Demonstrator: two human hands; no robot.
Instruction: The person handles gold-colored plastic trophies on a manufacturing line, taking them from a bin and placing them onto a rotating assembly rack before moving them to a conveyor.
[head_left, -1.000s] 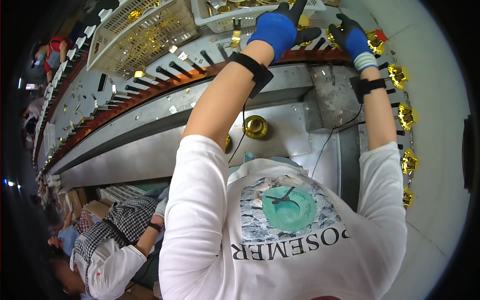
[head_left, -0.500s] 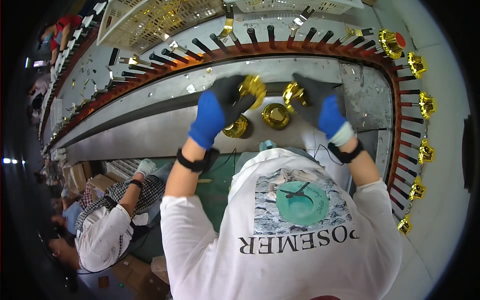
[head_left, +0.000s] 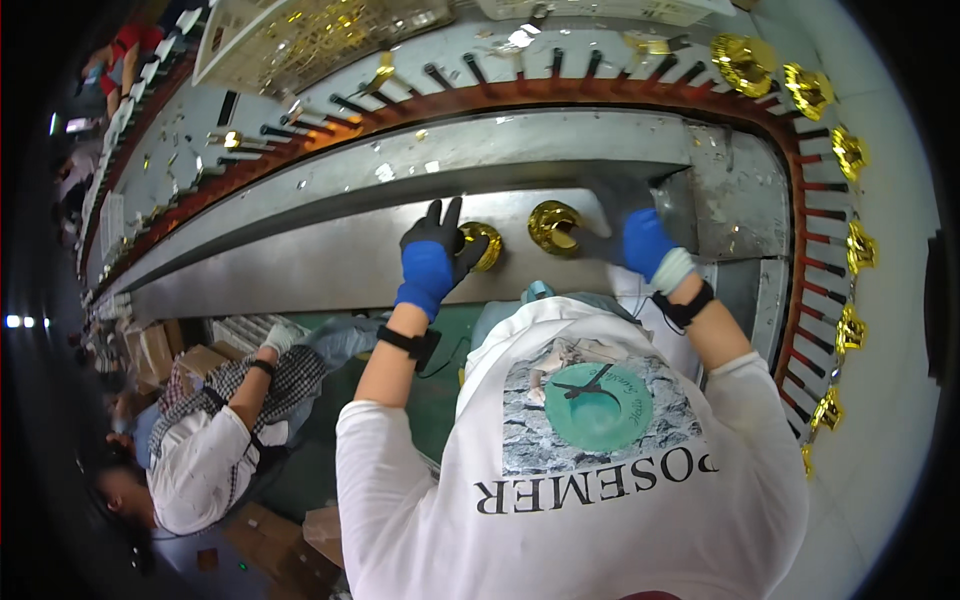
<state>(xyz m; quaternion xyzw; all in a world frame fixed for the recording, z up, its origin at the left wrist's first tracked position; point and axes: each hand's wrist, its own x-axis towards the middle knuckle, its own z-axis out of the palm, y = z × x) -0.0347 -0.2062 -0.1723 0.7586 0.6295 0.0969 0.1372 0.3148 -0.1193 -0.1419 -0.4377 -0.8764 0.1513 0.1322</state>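
Note:
My left hand (head_left: 430, 245), in a dark glove with a blue cuff, has its fingers spread. Its thumb reaches against a shiny gold, ring-rimmed piece (head_left: 485, 248) on the steel bench (head_left: 330, 245). A second gold piece (head_left: 550, 225), with a pale opening at its lower side, sits a little to the right. My right hand (head_left: 615, 235) is smeared by motion beside that second piece. Its fingers cannot be made out, nor whether they touch the piece.
Beyond the bench, a curved conveyor (head_left: 560, 92) carries dark upright pegs. Several gold bell-like pieces (head_left: 850, 152) sit along its right side. At the back stands a plastic crate (head_left: 300, 45) with gold scraps. A co-worker (head_left: 215, 440) is at the lower left.
Both hands have come down toward the bench; the gold pieces held up earlier no longer show raised. My left fingers have spread. The conveyor pieces on the right have shifted up and leftward.

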